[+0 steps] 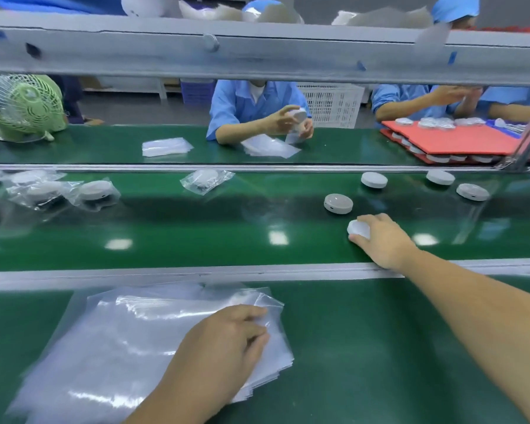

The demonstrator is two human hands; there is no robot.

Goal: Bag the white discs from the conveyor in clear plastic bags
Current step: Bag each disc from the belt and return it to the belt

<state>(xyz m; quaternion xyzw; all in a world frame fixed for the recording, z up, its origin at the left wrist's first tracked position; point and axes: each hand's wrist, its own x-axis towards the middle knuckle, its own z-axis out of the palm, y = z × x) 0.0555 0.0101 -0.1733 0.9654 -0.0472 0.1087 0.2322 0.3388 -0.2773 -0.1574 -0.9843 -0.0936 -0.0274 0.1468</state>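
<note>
1. Reaching over the belt (196,234), the right hand (383,240) grasps a disc (358,228) under its fingers (357,238).
2. The left hand (227,341) fingers pinch the top bag (153,341) on the table (380,347).
3. Risks, I think: the disc slips if the belt runs, and thin bags lift together.

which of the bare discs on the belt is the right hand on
The disc nearest the belt's front edge, gripped by the right hand. The other four bare discs lie farther back, untouched.

Five bare conveyor discs (338,203), one fan (22,107)
</note>
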